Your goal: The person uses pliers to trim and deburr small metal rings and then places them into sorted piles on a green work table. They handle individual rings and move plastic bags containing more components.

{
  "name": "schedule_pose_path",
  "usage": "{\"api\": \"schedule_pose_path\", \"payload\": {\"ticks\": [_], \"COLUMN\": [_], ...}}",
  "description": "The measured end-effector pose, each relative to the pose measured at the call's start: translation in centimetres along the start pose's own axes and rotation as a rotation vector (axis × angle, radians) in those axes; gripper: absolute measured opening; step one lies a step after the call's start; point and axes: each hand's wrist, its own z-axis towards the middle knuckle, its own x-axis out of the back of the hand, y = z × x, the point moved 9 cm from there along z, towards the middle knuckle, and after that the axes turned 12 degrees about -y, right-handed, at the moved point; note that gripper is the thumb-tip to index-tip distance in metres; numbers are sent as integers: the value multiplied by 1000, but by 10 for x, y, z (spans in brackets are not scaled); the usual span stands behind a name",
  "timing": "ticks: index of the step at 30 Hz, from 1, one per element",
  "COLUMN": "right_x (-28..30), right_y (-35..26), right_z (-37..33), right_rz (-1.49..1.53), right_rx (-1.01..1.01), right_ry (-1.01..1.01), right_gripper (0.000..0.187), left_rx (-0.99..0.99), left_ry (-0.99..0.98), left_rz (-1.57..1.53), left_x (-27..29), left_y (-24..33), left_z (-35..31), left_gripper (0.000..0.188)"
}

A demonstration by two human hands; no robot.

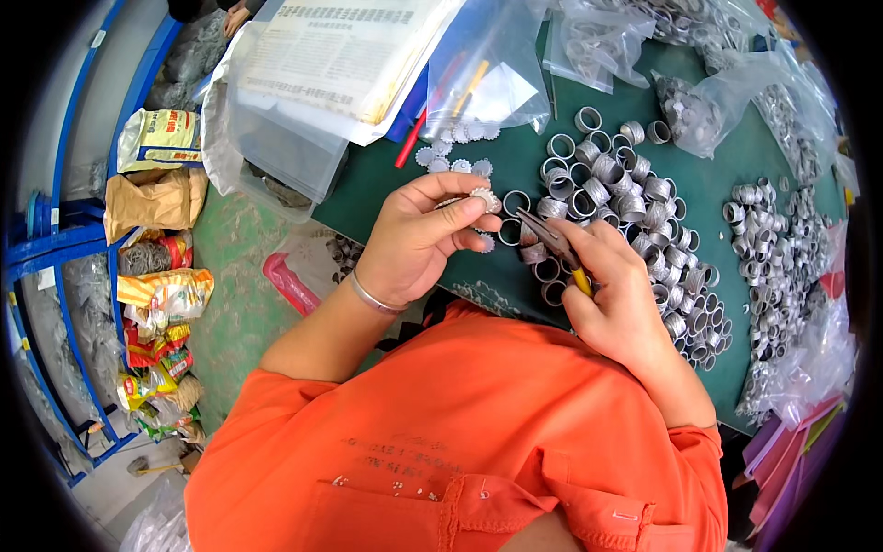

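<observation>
Over the front of the green table, my left hand [405,230] pinches a small toothed metal disc [486,199] between thumb and fingers. My right hand [612,281] is closed around pliers [556,241] with yellow grips, their jaws pointing at the disc but apart from it. Under and beside the pliers lies a heap of grey threaded metal rings [633,204]. More pale toothed discs [459,166] lie on the table just beyond my left fingers; a few are partly hidden behind them.
A second pile of small metal parts [759,262] and clear plastic bags [727,115] lie at the right. Printed papers [322,55], a clear plastic bin [303,166] and a red pen [410,140] are at the far left. Blue shelving [60,241] and bags [166,294] stand beyond.
</observation>
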Motion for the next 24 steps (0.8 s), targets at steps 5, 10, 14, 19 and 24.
{"api": "schedule_pose_path", "payload": {"ticks": [5,10,14,19,24], "right_x": [-4,-5,-4,-5,-4], "right_y": [0,-2,-1,-1,-2], "right_z": [1,1,2,2,2], "right_rz": [18,22,65,85,111], "right_rx": [8,62,57,67,84], "right_ry": [-8,0,1,9,21], "right_gripper": [52,53,53,53,54], "left_rx": [9,10,-2,-37,-72], "left_ry": [12,-9,-11,-34,-32], "left_rz": [-107,-138,-95,-114,-172], "left_x": [-10,-17,-23,-26,-27], "left_y": [-5,-11,-10,-9,-7], "left_z": [-5,-2,-3,-3,-4], "left_gripper": [10,10,10,11,11]}}
